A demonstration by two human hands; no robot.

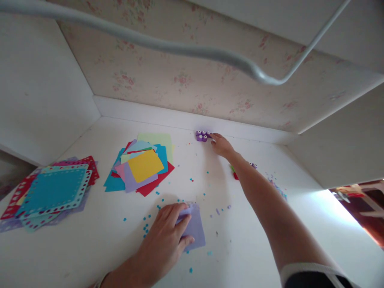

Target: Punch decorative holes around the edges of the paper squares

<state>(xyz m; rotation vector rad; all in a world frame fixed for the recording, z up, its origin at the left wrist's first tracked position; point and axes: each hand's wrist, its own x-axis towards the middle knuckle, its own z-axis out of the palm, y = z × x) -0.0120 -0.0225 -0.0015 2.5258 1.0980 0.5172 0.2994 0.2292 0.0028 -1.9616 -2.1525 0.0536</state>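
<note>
1. Head view: the left hand [171,224] lies over a lilac paper sheet [196,236] on the white desk [99,256], its fingers somewhat spread and resting on the paper rather than pinching it.
2. The right hand [222,145] reaches to the far side of the desk, its fingertips at the end of a cluster of small purple craft punches [201,137]; whether they pinch one, I cannot tell.
3. Done, as I judge it: the pile of hole-edged sheets [63,188] at the left, a blue one uppermost, with perforated borders showing.
4. Left, as I judge it: the pile of plain sheets [146,166] near the middle, a yellow one on top; no holes show on its visible parts.
5. The lilac sheet lies apart from both piles. Small marks show along its far edge, too fine to tell whether they are holes, so its own progress is unclear.
6. Blue paper cut-outs [146,230] lie around the left hand, suggesting some punching is done. Green and red punches [235,175] sit partly hidden behind the right forearm.
</note>
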